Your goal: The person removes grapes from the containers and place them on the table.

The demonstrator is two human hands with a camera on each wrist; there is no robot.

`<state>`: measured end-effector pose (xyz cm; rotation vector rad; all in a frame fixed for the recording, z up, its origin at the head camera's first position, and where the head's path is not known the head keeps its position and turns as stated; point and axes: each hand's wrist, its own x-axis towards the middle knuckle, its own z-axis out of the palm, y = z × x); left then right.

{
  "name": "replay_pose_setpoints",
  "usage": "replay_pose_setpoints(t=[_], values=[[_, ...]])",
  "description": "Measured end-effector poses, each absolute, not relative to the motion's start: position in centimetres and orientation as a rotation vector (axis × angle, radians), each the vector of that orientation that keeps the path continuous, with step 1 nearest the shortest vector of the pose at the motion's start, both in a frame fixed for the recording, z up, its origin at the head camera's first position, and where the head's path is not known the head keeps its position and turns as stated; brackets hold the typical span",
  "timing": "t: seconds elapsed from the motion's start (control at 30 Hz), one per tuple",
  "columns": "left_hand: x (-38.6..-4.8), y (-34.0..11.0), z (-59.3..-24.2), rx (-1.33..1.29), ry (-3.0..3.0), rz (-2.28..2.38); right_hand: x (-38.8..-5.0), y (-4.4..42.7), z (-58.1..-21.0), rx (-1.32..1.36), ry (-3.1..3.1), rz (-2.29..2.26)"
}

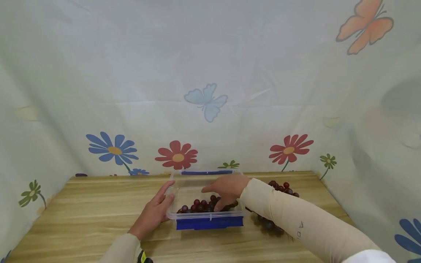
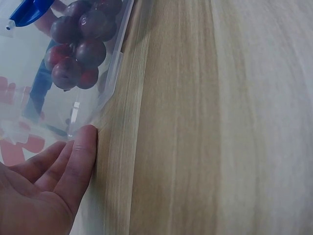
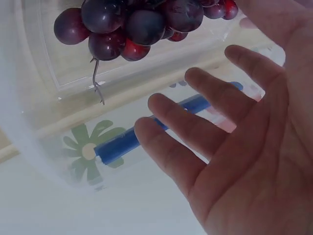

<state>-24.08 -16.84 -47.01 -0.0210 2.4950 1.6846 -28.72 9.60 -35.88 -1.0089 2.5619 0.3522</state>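
Two hands show in my head view: the left hand [image 1: 154, 213], fingers extended, touches the left side of a clear container [image 1: 190, 215]. Inside lies a grape bunch [image 1: 200, 207]; only the right wrist view shows me its thin bare stem [image 3: 97, 81]. Over it the right hand [image 1: 227, 190] is spread (I can't tell whether its thumb touches fruit). Farther right, the sleeve [image 1: 306, 223] partly hides more grapes [image 1: 287, 190] on the table [image 1: 108, 212], which both wrist views leave out.
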Motion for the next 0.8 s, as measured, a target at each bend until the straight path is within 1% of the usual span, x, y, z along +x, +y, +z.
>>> replay_pose_setpoints(t=[0.37,0.8], values=[[-24.3,-16.9,-47.3,0.006,2.493,1.723,-29.1,8.3,-37.5,-1.071,2.493,0.440],[-24.2,-16.8,-47.2,0.014,2.495,1.736,-29.1,8.5,-38.9,-0.969,2.528,0.459]])
